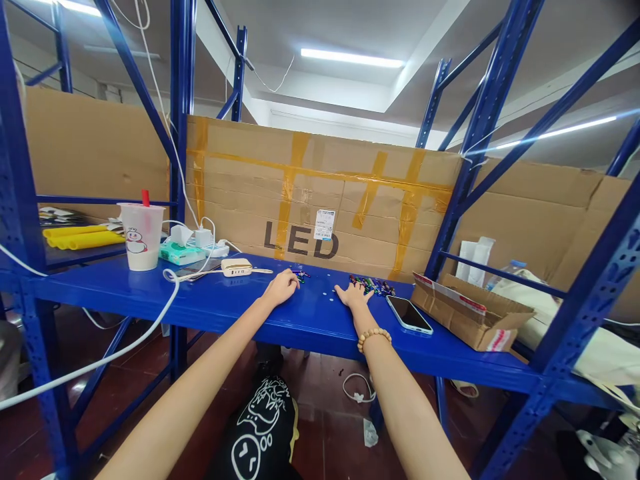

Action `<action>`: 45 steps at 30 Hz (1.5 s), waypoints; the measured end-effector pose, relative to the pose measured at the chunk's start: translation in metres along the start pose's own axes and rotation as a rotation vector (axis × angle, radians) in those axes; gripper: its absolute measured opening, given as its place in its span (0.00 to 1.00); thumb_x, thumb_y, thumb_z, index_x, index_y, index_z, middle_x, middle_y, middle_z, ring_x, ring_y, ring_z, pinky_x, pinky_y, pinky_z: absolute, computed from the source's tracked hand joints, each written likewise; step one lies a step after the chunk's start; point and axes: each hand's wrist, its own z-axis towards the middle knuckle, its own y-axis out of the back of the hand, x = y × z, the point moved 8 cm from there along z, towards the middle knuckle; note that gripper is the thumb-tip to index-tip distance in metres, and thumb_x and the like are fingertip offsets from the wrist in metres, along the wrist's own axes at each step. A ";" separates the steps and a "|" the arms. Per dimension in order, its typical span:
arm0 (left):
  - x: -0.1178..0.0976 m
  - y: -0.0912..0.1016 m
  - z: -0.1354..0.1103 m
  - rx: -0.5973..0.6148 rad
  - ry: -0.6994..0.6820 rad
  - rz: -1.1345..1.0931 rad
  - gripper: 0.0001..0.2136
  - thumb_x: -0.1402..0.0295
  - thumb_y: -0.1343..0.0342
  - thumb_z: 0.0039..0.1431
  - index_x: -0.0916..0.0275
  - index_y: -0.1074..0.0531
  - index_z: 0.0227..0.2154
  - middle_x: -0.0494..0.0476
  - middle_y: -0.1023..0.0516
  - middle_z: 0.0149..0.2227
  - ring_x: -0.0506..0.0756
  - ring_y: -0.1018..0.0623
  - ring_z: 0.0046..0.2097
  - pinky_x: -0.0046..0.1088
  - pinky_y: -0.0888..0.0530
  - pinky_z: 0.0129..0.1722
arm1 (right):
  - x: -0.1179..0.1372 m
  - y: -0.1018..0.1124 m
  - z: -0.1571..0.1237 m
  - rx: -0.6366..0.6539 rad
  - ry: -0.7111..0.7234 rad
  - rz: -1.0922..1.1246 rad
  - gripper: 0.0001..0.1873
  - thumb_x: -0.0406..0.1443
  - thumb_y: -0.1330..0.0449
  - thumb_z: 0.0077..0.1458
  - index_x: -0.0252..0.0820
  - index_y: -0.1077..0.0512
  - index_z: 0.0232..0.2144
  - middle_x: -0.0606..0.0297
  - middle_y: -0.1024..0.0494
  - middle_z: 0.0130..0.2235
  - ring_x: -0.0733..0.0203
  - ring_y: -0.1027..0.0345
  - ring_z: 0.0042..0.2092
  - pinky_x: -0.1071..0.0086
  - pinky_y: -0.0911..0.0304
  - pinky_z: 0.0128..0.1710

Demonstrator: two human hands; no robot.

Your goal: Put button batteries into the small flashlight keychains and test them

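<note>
The left hand [283, 287] bends beside a few tiny shiny pieces [303, 275], its grip impossible to make out, while the right hand [354, 295], fingers spread loosely, hides part of a glittering pile [384, 287] near the phone [409, 314], and blue shelf [316, 312] stretches between the hands to its front edge.

The shelf [316, 315] is passable between left hand [283, 287] and right hand [353, 295]; phone [409, 313] and carton [449, 313] obstruct farther right

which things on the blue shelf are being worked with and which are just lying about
Apparently in use:
small shiny pieces by the left hand
larger cluster at the right hand

Apparently lying about:
phone
cup
tissue pack
cardboard box, perhaps
</note>
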 end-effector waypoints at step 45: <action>0.009 0.002 -0.001 -0.068 0.054 -0.120 0.13 0.82 0.56 0.40 0.62 0.27 0.19 0.53 0.30 0.32 0.52 0.29 0.35 0.28 0.32 0.40 | -0.004 0.016 0.007 -0.276 0.084 0.085 0.14 0.35 0.48 0.49 0.40 0.28 0.39 0.57 0.28 0.41 0.55 0.36 0.45 0.57 0.56 0.49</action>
